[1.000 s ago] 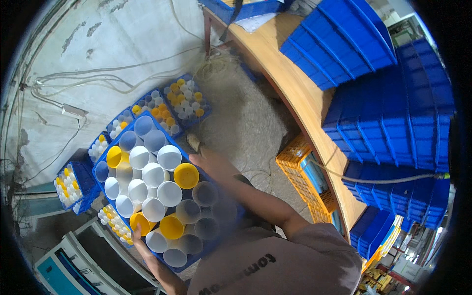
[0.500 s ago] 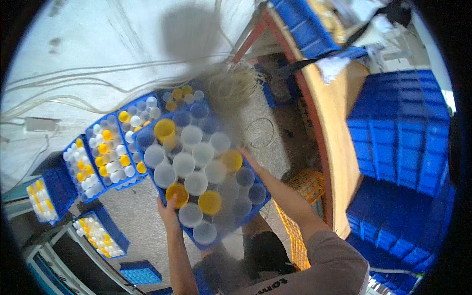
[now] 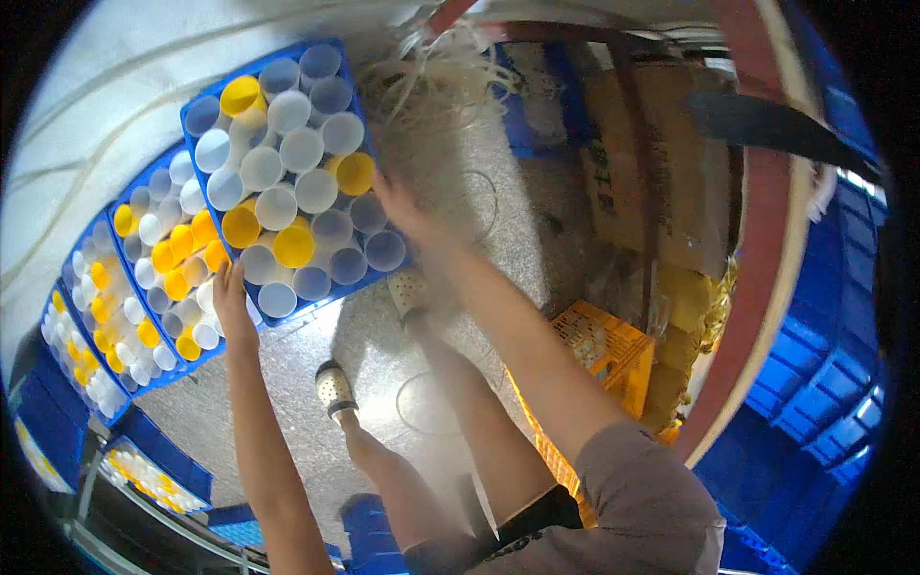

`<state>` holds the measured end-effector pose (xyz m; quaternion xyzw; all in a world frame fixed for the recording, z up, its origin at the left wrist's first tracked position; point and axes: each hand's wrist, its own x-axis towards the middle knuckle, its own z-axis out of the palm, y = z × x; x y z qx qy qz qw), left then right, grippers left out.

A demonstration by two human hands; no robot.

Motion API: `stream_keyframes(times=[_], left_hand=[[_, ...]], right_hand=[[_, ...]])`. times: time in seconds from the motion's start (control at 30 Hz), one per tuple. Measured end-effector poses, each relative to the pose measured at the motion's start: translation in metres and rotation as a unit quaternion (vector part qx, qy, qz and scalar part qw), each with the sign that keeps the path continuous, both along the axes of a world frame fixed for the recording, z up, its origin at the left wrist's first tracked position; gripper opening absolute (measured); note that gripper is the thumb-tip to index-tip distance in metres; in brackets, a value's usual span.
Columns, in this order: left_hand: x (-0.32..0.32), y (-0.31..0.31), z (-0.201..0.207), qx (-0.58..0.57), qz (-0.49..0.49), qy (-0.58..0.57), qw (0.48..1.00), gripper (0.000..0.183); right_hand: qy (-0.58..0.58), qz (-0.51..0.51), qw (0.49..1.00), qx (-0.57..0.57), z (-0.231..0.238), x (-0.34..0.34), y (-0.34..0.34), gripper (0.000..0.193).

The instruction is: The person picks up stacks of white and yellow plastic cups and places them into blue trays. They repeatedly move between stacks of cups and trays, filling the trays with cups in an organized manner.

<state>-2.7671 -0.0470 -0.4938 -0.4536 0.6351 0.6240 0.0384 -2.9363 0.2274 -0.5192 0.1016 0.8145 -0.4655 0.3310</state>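
A blue crate [image 3: 230, 251] packed with upright open cylinders, mostly frosted white with a few yellow ones, sits at the upper left against the row of similar crates. My left hand [image 3: 231, 295] grips its left side near the front corner. On the opposite side my right hand [image 3: 399, 203], somewhat blurred, grips the right edge; its fingertips are partly hidden by the crate. One yellow cylinder [image 3: 293, 246] stands in the crate's front part, and another yellow cylinder [image 3: 355, 173] is close to my right fingers. The crate's underside is hidden.
Filled blue crates [image 3: 158, 244] line the wall on the left. An orange plastic basket [image 3: 613, 359] stands right of my legs, below a red-edged table [image 3: 743, 287]. Coiled pale tubing [image 3: 436, 72] hangs beyond the crate. Stacked blue crates [image 3: 815, 364] rise at the far right.
Both hands have carried the crate forward and left, away from my body, to the end of the crate row. My view has tilted down, so my legs and shoes now show.
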Motion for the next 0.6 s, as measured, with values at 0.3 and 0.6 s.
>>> stream_keyframes(times=[0.3, 0.6], left_hand=[[0.192, 0.067, 0.190, 0.029, -0.119, 0.004, 0.992, 0.009], [0.265, 0.230, 0.551, 0.241, -0.419, 0.211, 0.850, 0.009]], right_hand=[[0.041, 0.157, 0.962, 0.218, 0.115, 0.330, 0.158, 0.051], [-0.065, -0.317, 0.935, 0.148, 0.298, 0.782, 0.225, 0.064]])
